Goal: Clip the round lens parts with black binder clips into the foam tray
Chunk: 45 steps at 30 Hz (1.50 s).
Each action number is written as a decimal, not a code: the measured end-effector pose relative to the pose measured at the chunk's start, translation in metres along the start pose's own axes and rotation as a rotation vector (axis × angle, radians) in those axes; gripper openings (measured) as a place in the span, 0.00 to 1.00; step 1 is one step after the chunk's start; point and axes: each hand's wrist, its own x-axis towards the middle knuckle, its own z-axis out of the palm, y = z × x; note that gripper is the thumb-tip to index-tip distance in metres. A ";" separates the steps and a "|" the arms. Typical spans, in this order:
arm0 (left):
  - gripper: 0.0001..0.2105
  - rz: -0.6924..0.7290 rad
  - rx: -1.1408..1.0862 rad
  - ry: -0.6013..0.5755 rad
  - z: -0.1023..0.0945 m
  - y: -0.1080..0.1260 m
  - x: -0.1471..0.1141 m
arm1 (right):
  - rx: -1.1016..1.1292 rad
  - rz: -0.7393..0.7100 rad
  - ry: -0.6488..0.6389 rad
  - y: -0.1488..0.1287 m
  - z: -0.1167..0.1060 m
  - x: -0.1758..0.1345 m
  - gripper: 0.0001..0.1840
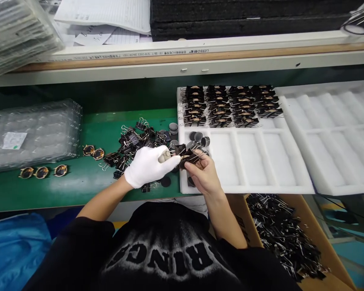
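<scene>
My left hand (150, 165), in a white glove with bare fingertips, pinches the near side of a small gold-rimmed round part (183, 157), mostly hidden by fingers and clips. My bare right hand (206, 173) grips a black binder clip (191, 157) at that part, thumb in front and fingers behind. Another black binder clip (179, 149) sits at the part's left side. Left of my hands spreads a pile of black binder clips (129, 143) with silver wire handles. Dark round discs (197, 136) lie just beyond my right fingers.
A white foam tray (248, 157) holds rows of clipped round parts (220, 105); a second foam tray (342, 137) adjoins it. Several gold-rimmed parts (42, 172) lie left, near stacked clear plastic trays (33, 133). A cardboard box (315, 234) of binder clips stands below right. A shelf edge (182, 70) crosses behind.
</scene>
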 end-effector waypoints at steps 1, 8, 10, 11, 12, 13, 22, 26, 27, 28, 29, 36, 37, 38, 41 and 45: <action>0.19 0.012 -0.021 -0.002 0.000 -0.001 0.000 | -0.023 -0.002 0.008 0.000 -0.001 -0.001 0.20; 0.17 0.147 -0.110 0.034 -0.002 -0.009 -0.001 | 0.081 0.002 0.095 -0.001 0.003 -0.002 0.20; 0.14 0.136 -0.143 -0.025 -0.004 -0.009 -0.004 | 0.121 -0.026 0.183 0.000 0.005 0.000 0.19; 0.13 0.119 -0.159 -0.062 -0.005 -0.009 -0.005 | 0.129 -0.033 0.220 0.001 0.006 0.001 0.19; 0.12 0.100 -0.171 -0.101 -0.005 -0.008 -0.006 | 0.129 -0.037 0.245 0.002 0.007 0.002 0.19; 0.12 0.084 -0.177 -0.134 -0.006 -0.007 -0.007 | 0.126 -0.043 0.259 0.003 0.007 0.003 0.20; 0.18 0.103 -0.162 -0.168 -0.002 -0.003 -0.010 | 0.079 -0.039 0.226 0.005 0.007 0.001 0.22; 0.18 0.158 -0.117 -0.108 0.000 -0.006 -0.010 | 0.025 -0.090 0.275 0.007 0.007 0.003 0.24; 0.18 0.166 -0.110 -0.099 0.000 -0.006 -0.010 | 0.020 -0.103 0.280 0.008 0.008 0.003 0.24; 0.18 0.171 -0.103 -0.090 0.000 -0.006 -0.010 | 0.018 -0.111 0.278 0.008 0.009 0.003 0.23; 0.19 0.178 -0.095 -0.083 0.001 -0.006 -0.010 | 0.017 -0.113 0.270 0.008 0.010 0.002 0.23; 0.19 0.191 -0.084 -0.083 0.002 -0.007 -0.007 | 0.021 -0.089 0.218 0.012 0.013 0.000 0.21; 0.18 0.189 -0.096 -0.103 0.001 -0.007 -0.007 | 0.015 -0.091 0.217 0.012 0.013 0.000 0.21; 0.16 0.181 -0.115 -0.131 -0.001 -0.007 -0.007 | 0.004 -0.100 0.221 0.013 0.012 0.001 0.21; 0.14 0.078 -0.323 -0.257 -0.007 -0.003 -0.007 | -0.032 -0.169 0.211 0.013 0.010 0.000 0.24; 0.28 -0.194 -0.850 -0.533 -0.010 0.010 -0.004 | -0.171 -0.426 0.013 0.000 -0.002 -0.006 0.19</action>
